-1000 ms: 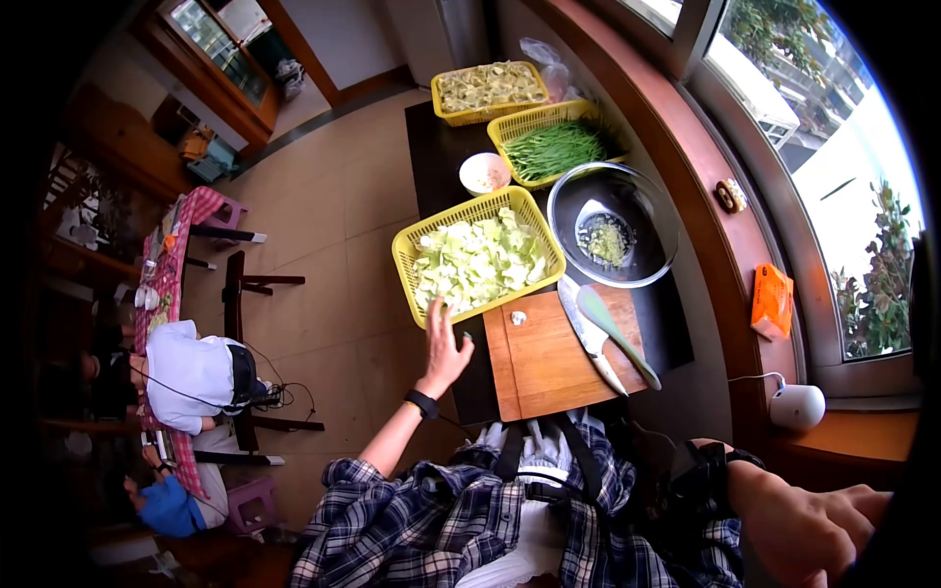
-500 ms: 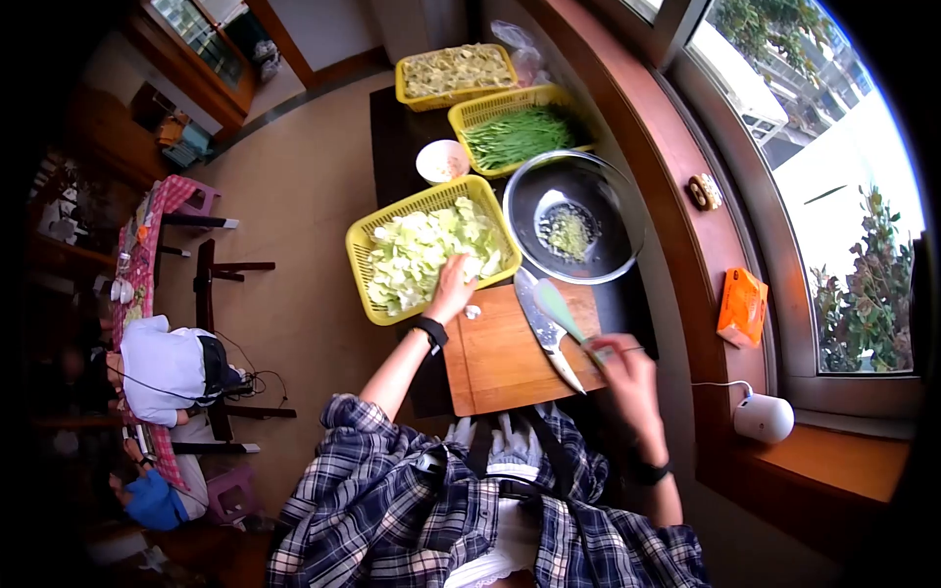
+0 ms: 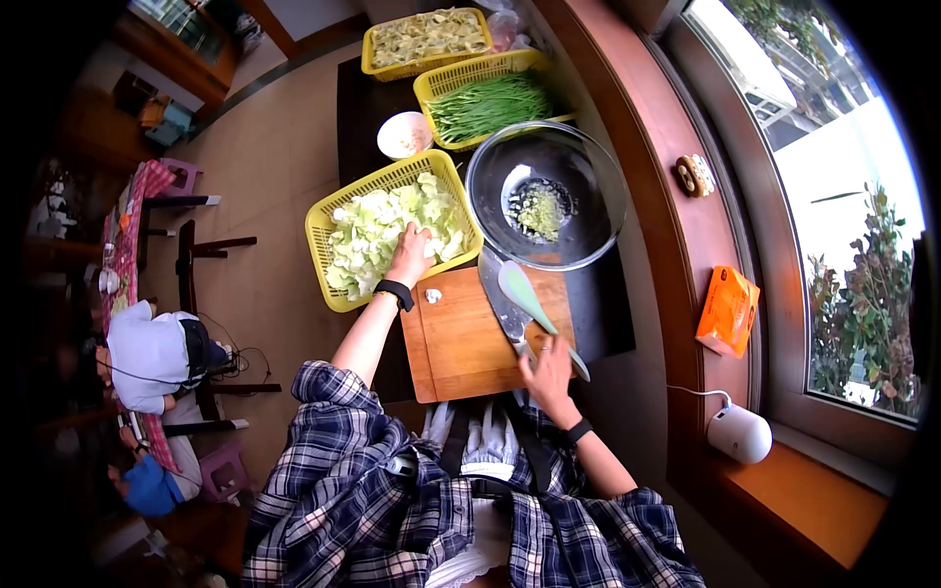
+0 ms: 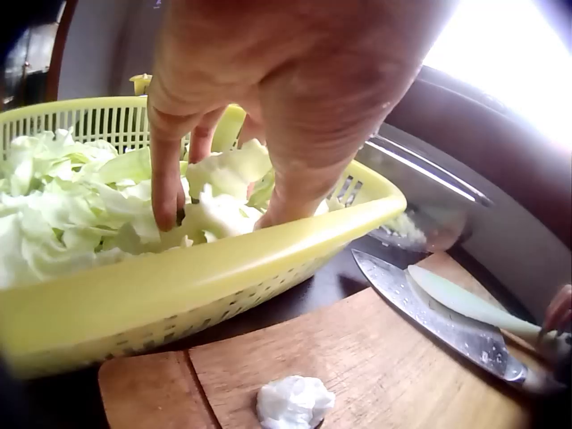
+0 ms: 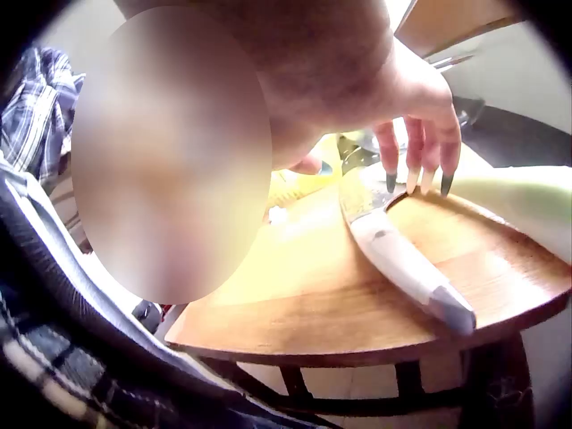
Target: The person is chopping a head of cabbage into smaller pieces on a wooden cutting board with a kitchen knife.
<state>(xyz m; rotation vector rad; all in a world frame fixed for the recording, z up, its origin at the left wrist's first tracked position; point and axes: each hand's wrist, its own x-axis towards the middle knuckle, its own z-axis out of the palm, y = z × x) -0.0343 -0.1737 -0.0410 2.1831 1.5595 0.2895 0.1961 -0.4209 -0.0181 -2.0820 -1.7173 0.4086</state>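
My left hand [image 3: 410, 257] reaches into a yellow plastic basket [image 3: 320, 257] of torn cabbage leaves [image 3: 368, 230]. In the left wrist view its thumb and fingers point down around some pale cabbage pieces [image 4: 228, 174]. Over the wooden cutting board [image 3: 446, 343], my right hand [image 3: 551, 377] hovers with loosely bent fingers and nothing in its grasp. Under it lie a kitchen knife [image 3: 502, 306] and, overlapping the blade, a pale green tool [image 3: 520, 291] with a broad rounded end. A small crumpled white lump [image 4: 295, 402] sits near the board's left edge.
A glass bowl [image 3: 598, 230] holding chopped pale bits stands beyond the board. Farther back are a white bowl [image 3: 404, 135], a basket of green chives [image 3: 490, 106] and another basket of pale food [image 3: 426, 39]. Windowsill at right: orange packet [image 3: 727, 312], white device [image 3: 739, 433].
My left hand has gone from the basket's near edge down into the cabbage. My right hand has come from the far lower right to above the knife and green tool.
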